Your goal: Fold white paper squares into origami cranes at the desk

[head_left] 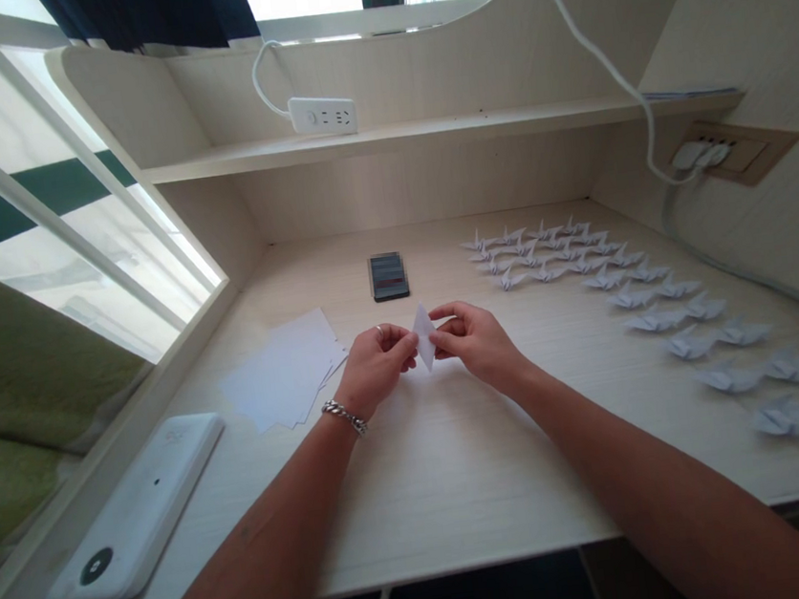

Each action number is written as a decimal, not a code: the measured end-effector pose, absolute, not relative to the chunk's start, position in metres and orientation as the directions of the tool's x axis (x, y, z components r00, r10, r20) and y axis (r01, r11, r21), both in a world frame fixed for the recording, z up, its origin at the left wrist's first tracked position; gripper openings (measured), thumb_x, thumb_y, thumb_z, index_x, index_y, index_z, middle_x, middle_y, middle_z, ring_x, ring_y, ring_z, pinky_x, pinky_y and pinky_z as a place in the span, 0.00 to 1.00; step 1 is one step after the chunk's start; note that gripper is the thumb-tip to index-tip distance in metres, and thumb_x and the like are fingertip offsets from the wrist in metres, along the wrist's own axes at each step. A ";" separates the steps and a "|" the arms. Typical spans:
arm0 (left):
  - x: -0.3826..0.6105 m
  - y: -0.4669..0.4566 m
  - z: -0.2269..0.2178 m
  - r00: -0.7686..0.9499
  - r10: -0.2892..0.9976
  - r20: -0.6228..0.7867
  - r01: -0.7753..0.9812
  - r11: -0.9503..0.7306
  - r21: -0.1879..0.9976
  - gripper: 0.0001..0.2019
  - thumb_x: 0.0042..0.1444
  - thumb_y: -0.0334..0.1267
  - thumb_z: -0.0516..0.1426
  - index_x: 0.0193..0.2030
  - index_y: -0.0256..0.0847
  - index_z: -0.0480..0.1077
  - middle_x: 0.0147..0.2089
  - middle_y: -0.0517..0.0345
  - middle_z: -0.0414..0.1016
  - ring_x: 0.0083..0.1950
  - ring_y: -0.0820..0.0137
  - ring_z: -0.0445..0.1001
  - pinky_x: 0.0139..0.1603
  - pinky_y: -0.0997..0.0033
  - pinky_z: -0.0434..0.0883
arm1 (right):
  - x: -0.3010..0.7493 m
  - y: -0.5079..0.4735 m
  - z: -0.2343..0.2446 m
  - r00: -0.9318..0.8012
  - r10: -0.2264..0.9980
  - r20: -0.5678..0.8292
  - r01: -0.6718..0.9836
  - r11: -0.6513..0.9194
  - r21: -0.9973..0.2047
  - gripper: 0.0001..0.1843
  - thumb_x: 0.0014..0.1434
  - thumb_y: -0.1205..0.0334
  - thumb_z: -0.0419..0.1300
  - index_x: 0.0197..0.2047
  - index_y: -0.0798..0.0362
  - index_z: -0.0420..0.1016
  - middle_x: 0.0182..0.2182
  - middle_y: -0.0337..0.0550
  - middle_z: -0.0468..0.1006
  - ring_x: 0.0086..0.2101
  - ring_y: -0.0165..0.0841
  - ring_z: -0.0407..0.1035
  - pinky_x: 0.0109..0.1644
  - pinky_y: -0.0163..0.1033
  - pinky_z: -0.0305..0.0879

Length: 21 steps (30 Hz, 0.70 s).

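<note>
Grip narrow: left hand (375, 370) and right hand (475, 344) pinch folded white paper (424, 337), forearms (253, 537) angled inward.

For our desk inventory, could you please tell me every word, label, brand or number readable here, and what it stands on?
No text can be read here.
White power strip: small marks, too small to read.
Long white device: faint mark, too blurred to read.
Dark rectangular object: pixelated, nothing legible.
Folded white paper: no print shows.
</note>
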<state>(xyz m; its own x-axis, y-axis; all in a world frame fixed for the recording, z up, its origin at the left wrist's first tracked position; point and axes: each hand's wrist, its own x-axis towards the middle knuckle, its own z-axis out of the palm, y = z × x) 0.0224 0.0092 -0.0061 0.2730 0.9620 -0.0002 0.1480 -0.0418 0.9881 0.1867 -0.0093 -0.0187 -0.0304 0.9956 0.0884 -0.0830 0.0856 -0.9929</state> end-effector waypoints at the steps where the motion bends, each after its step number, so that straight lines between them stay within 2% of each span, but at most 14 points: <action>1: 0.023 0.009 -0.006 0.281 0.960 0.002 0.145 -0.044 0.989 0.11 0.50 0.42 0.61 0.29 0.35 0.69 0.23 0.58 0.72 0.25 0.75 0.69 0.28 0.73 0.67 | 0.187 -0.010 -0.019 -0.027 0.995 0.099 -0.069 0.097 -0.993 0.18 0.48 0.60 0.67 0.42 0.55 0.70 0.23 0.37 0.77 0.26 0.32 0.74 0.36 0.42 0.74; 5: 0.023 0.008 -0.007 0.334 0.942 0.024 0.181 -0.089 0.980 0.12 0.50 0.43 0.61 0.27 0.36 0.69 0.22 0.59 0.71 0.24 0.75 0.68 0.27 0.74 0.65 | 0.186 -0.012 -0.016 -0.024 0.992 0.122 -0.054 0.120 -0.991 0.18 0.47 0.62 0.67 0.42 0.55 0.70 0.23 0.38 0.78 0.26 0.33 0.74 0.35 0.42 0.73; 11: 0.020 0.008 -0.006 0.327 0.942 0.074 0.215 -0.151 0.965 0.12 0.51 0.44 0.60 0.26 0.36 0.70 0.23 0.58 0.73 0.25 0.73 0.70 0.30 0.73 0.67 | 0.183 -0.012 -0.015 -0.046 0.994 0.098 -0.195 0.088 -0.977 0.19 0.48 0.59 0.67 0.43 0.54 0.69 0.25 0.38 0.78 0.28 0.34 0.75 0.39 0.45 0.74; 15: 0.020 0.007 -0.003 0.325 0.941 0.091 0.264 -0.182 0.947 0.13 0.51 0.44 0.60 0.24 0.37 0.70 0.22 0.57 0.73 0.25 0.73 0.70 0.29 0.73 0.67 | 0.182 -0.011 -0.019 -0.030 0.991 0.129 -0.126 0.124 -0.984 0.20 0.47 0.57 0.68 0.42 0.54 0.70 0.26 0.40 0.79 0.30 0.35 0.75 0.38 0.43 0.72; 21: 0.020 0.008 -0.003 0.421 0.905 0.061 0.237 -0.175 0.956 0.13 0.54 0.44 0.57 0.25 0.36 0.71 0.25 0.54 0.75 0.27 0.72 0.72 0.31 0.72 0.69 | 0.185 -0.009 -0.017 0.008 0.991 0.136 -0.103 0.136 -0.985 0.18 0.45 0.61 0.67 0.39 0.54 0.69 0.25 0.38 0.78 0.28 0.33 0.73 0.35 0.40 0.69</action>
<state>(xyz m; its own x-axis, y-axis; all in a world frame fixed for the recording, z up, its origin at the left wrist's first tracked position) 0.0202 0.0078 -0.0032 0.4206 0.9052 0.0609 0.2373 -0.1746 0.9556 0.1852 -0.0094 -0.0173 0.0078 0.9907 0.1357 -0.1030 0.1358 -0.9854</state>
